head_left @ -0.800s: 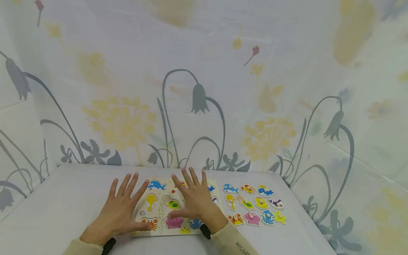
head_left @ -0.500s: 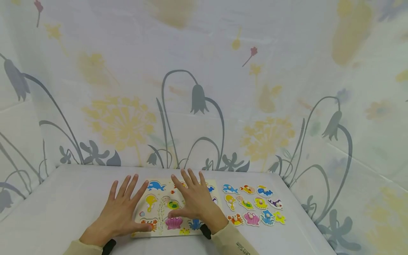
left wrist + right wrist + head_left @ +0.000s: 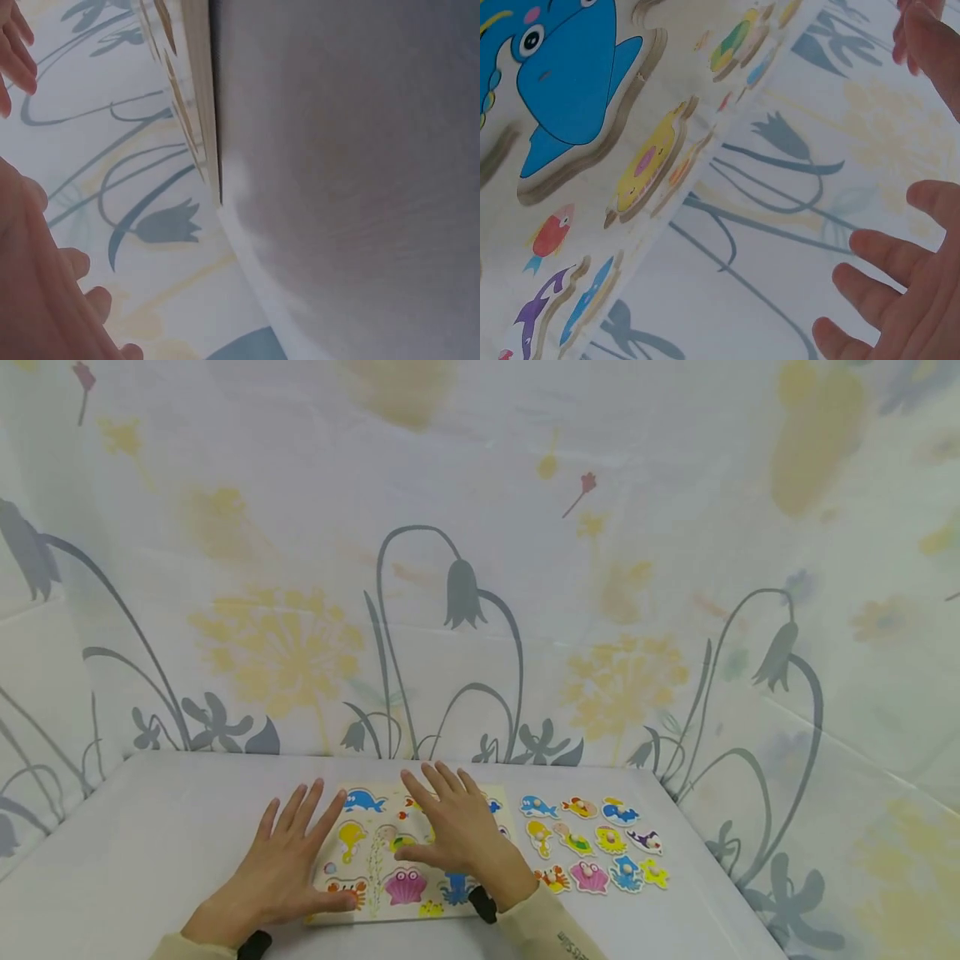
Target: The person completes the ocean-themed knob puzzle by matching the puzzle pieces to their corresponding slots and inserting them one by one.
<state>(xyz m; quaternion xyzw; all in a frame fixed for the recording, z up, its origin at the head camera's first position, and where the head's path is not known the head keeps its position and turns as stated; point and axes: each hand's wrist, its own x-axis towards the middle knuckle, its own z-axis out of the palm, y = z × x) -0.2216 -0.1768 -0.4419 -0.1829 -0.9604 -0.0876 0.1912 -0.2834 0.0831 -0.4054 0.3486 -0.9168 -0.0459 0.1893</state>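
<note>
Fingers spread and grasping nothing, my left hand (image 3: 273,868) slants over the left edge of the puzzle board (image 3: 393,913), its thumb crossing the printed crab (image 3: 347,893); whether skin meets wood I cannot tell. The board lies flat on the smooth white table (image 3: 187,827), a pale wooden rectangle with shallow hollows cut to the outlines of sea creatures: a blue whale (image 3: 363,802), a curling yellow seahorse (image 3: 350,841), a ribbed pink shell (image 3: 405,887). Across its right part reaches my right hand (image 3: 463,835), fingers likewise splayed and bare, in a beige sleeve (image 3: 543,922). Just beside the board, farther right, loose pieces (image 3: 576,841) lie in rows, flat and white-rimmed with small round knobs, among them a scalloped shell piece (image 3: 588,877) and a yellow star (image 3: 654,874).
</note>
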